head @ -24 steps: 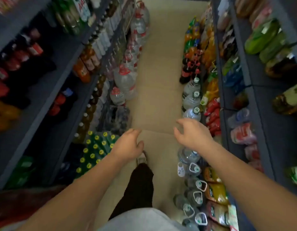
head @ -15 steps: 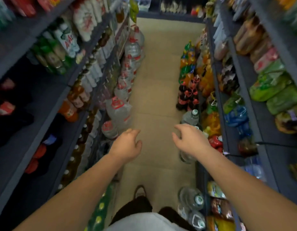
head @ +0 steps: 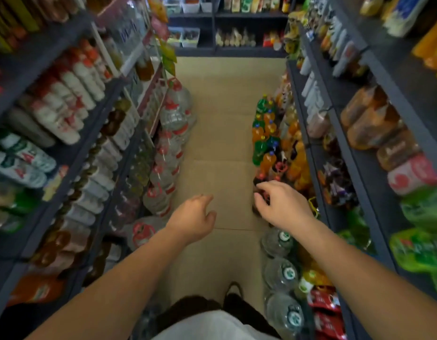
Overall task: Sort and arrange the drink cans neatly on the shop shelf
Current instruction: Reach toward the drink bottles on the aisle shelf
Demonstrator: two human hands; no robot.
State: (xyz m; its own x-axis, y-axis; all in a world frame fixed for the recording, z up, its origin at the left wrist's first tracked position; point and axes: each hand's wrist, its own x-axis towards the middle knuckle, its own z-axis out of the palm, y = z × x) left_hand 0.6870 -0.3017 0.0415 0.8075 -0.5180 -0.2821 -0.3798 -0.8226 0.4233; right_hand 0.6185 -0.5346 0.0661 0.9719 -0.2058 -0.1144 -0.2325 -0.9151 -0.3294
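Both hands hang empty over the aisle floor point(head: 227, 133): left hand point(head: 193, 220) loosely curled, right hand point(head: 283, 204) half-open; shelf drinks are blurred, cans indistinguishable.

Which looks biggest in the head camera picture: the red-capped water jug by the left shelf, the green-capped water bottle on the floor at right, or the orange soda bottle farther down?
1. Red-capped water jug.
2. Green-capped water bottle, though nearness to the camera inflates it.
3. Orange soda bottle.
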